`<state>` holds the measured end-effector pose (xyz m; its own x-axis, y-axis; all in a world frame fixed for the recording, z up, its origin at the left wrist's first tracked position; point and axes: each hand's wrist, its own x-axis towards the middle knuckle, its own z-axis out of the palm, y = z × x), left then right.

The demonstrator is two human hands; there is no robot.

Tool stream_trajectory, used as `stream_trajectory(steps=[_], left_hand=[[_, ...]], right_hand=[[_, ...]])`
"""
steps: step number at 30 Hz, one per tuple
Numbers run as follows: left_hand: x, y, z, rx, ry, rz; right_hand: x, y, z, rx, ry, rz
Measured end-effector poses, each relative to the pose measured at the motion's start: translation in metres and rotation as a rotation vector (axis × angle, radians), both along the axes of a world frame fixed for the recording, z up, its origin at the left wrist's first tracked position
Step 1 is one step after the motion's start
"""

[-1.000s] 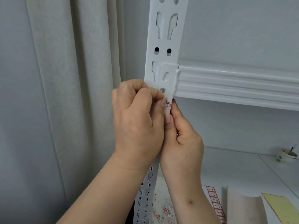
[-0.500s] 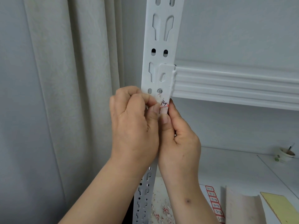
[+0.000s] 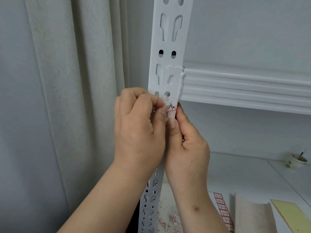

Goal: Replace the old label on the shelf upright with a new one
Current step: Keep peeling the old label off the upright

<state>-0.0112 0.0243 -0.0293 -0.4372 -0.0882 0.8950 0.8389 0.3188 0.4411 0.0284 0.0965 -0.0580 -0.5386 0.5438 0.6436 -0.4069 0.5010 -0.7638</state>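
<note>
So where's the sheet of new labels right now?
In the head view, the label sheet lies low right on the shelf board, beside the right forearm, with paper scraps nearby.

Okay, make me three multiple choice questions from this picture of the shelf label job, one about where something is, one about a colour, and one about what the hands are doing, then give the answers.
1. Where does the label sit on the shelf upright?
A. just below the beam bracket
B. at the upright's top end
C. on the curtain

2. What colour is the label's border?
A. blue
B. red
C. green

3. What are the left hand and right hand doing?
A. both hang idle
B. one holds a pen
C. both work at the label with their fingertips

Answers: A, it lies under the bracket where the beam joins; B, red edging frames the handwritten 14; C, both hands' fingertips meet at the label.
</note>
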Motion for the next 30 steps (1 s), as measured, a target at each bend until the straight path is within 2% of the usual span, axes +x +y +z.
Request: stream_trajectory(steps=[7, 14, 22, 30], left_hand=[[-0.001, 0.0, -0.006, -0.031, -0.018, 0.006], [0.009, -0.007, -0.008, 0.101, -0.142, -0.094], [0.006, -0.001, 0.012, 0.082, -0.089, -0.072], [0.004, 0.004, 0.014, 0.039, -0.009, 0.052]], right_hand=[[0.0, 0.001, 0.0, 0.007, -0.001, -0.012], [0.003, 0.002, 0.0, 0.048, -0.013, -0.034], [0.004, -0.001, 0.002, -0.03, -0.017, 0.005], [0.004, -0.001, 0.002, -0.028, -0.012, -0.008]])
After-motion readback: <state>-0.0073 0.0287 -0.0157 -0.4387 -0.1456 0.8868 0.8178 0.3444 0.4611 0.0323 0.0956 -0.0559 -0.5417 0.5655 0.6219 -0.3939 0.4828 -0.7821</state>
